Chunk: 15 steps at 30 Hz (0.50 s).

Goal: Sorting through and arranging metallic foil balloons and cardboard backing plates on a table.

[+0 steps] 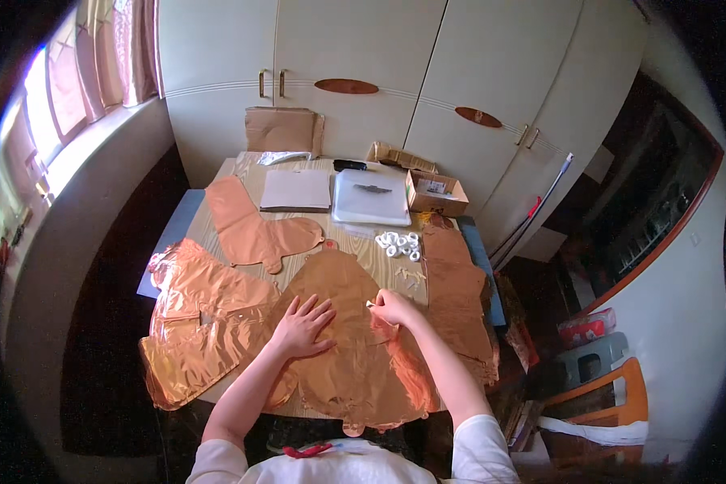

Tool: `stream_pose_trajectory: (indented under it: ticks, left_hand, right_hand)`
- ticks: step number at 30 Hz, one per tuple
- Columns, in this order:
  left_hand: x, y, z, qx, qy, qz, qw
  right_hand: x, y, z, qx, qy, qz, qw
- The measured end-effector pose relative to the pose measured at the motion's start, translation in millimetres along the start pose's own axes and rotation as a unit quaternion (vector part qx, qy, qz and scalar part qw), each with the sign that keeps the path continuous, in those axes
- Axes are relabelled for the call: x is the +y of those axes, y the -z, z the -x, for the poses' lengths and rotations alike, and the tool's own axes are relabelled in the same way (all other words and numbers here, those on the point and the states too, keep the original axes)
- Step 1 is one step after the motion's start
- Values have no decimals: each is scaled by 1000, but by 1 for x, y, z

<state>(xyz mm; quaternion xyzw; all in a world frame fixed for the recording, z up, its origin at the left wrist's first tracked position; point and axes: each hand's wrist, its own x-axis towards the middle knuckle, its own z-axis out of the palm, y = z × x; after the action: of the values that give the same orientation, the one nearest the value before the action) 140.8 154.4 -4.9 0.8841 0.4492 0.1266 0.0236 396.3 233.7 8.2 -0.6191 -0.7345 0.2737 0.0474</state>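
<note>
A flat copper-coloured foil balloon (335, 282) lies on the table in front of me, its rounded end pointing away. My left hand (304, 326) rests flat on its left part with the fingers spread. Over its right edge, my right hand (394, 307) is closed in a pinch, and a small white piece (370, 304) shows at the fingertips. Just below that hand an orange tassel (410, 373) of thin strands trails toward me along the balloon's right side. What else the right fingers hold is hidden.
More foil balloons lie left (210, 310), far left (254, 230) and in a stack (452, 282) at the right. Beyond are white rings (399, 244), small pale strips (411, 276), a translucent lidded box (371, 202), a grey flat box (296, 189) and an open carton (436, 194).
</note>
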Motion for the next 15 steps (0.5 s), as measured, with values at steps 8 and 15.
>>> stream_pose_trajectory:
  ticks: [8, 15]
  left_hand:
    - [-5, -1, 6, -12, 6, -3, 1000]
    - [2, 5, -1, -19, 0, 13, 1000]
  right_hand:
    - [8, 8, 26, -126, -88, -516, 843]
    - [53, -36, 42, 72, 356, 11, 931]
